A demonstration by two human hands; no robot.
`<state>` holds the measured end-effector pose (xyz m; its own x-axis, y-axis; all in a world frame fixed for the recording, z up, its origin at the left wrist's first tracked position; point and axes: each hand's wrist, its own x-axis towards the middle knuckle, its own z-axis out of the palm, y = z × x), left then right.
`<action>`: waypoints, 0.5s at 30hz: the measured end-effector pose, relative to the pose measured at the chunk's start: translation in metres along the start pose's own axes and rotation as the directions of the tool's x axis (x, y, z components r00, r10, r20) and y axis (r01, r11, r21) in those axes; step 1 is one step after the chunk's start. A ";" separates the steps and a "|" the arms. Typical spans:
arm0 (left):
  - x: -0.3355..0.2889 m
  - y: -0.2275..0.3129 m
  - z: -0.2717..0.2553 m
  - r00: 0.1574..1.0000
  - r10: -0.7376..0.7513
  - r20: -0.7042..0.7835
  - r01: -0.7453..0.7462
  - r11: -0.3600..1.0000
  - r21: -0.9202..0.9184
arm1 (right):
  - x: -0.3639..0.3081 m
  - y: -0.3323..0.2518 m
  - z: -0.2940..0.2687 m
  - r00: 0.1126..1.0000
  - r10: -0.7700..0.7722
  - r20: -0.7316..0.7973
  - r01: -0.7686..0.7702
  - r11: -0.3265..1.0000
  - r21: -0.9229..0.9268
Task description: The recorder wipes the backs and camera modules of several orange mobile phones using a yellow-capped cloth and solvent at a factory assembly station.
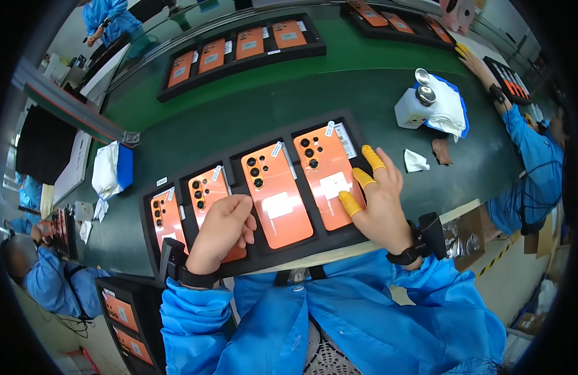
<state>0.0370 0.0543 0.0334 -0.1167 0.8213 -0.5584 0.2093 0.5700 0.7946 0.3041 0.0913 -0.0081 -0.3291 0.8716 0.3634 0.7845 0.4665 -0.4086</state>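
Rightmost orange phone with a glossy back [326,156]: lies camera side up at the right end of the tray, a white label on its back.
Right hand [386,209]: spread open, yellow covers on the thumb and two fingers; the thumb lies over the phone's lower right part, nothing gripped.
Left hand [223,228]: loosely curled above the second orange phone from the left [204,194], hiding its lower part; whether it pinches anything, I cannot tell.
Black slotted tray [303,187]: carries four orange phones in a row along the tabletop's near edge.
Glossy-back risk: a bare fingertip could smudge a phone, or a sideways push of the thumb could lift a corner from its slot.
Near-edge risk: the black wrist device [172,259] by the tray's near left corner could catch the rim and shift the tray.
Dark green tabletop [204,134]: toward its right edge stand a white bottle with a metal cap [411,109] and white wipes in a blue holder [448,106]; knocked over, the bottle could spill.
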 end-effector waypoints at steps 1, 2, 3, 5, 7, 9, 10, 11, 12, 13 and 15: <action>0.001 0.000 -0.002 1.000 0.001 0.007 -0.001 1.000 0.006 | 0.000 -0.003 -0.001 1.000 0.009 -0.003 -0.009 1.000 -0.002; 0.002 -0.001 -0.003 0.999 -0.029 0.025 0.033 0.988 -0.148 | 0.001 -0.005 -0.001 0.997 0.066 -0.041 -0.060 0.988 0.142; 0.004 -0.002 -0.003 0.997 -0.056 0.045 0.067 0.952 -0.300 | 0.002 -0.006 -0.001 0.990 0.125 -0.071 -0.100 0.953 0.285; 0.008 -0.003 -0.002 0.997 -0.061 0.056 0.077 0.931 -0.358 | 0.003 -0.006 0.002 0.989 0.068 -0.132 -0.008 0.913 0.408; 0.010 -0.003 0.000 0.999 -0.032 0.036 0.041 0.952 -0.304 | 0.004 -0.017 0.006 0.990 0.005 -0.139 0.062 0.878 0.474; 0.007 0.001 0.011 0.999 0.034 -0.025 -0.038 0.976 -0.214 | 0.006 -0.026 0.008 0.994 -0.018 -0.109 0.074 0.839 0.539; 0.006 0.003 0.018 0.991 0.106 -0.076 -0.115 0.986 -0.118 | 0.006 -0.028 0.010 0.995 -0.022 -0.102 0.075 0.827 0.557; 0.008 0.001 0.021 0.980 0.188 -0.071 -0.191 0.981 -0.040 | 0.006 -0.030 0.012 0.995 -0.026 -0.095 0.076 0.815 0.574; 0.012 -0.003 0.026 0.963 0.258 -0.077 -0.255 0.966 0.047 | 0.007 -0.030 0.013 0.995 -0.029 -0.092 0.077 0.813 0.577; 0.014 -0.007 0.030 0.942 0.327 -0.076 -0.316 0.939 0.133 | 0.007 -0.030 0.014 0.993 -0.052 -0.108 0.104 0.821 0.561; 0.014 -0.010 0.043 0.930 0.354 -0.102 -0.357 0.934 -0.008 | 0.008 -0.030 0.016 0.989 -0.075 -0.124 0.131 0.827 0.546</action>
<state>0.0752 0.0592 0.0068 -0.1331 0.9678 -0.2135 0.2297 0.2397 0.9433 0.2697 0.0867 -0.0062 -0.3192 0.8088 0.4938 0.3187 0.5824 -0.7478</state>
